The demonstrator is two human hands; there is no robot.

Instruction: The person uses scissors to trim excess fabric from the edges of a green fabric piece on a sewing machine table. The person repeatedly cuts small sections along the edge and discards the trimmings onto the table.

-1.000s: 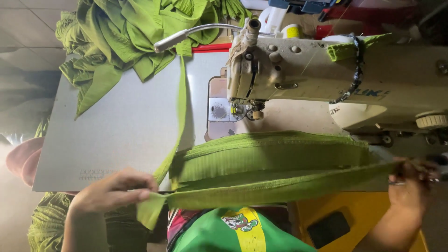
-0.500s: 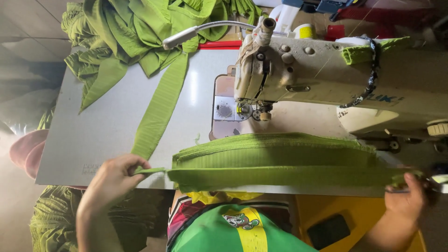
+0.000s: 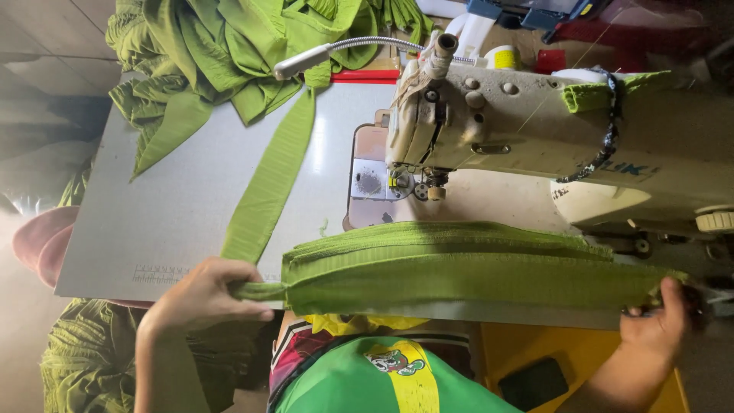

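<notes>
Along the near edge of the sewing table point(image 3: 153, 222), a folded stack of green strips point(image 3: 459, 264) lies stretched between both hands. Left hand point(image 3: 202, 294) has its fingers curled shut around the bunched end of the strips. Right hand point(image 3: 661, 325) pinches the far end, thumb raised. It looks like the strips are being squared up; feeding them next would call for turning an end toward the needle of the sewing machine point(image 3: 535, 138).
</notes>
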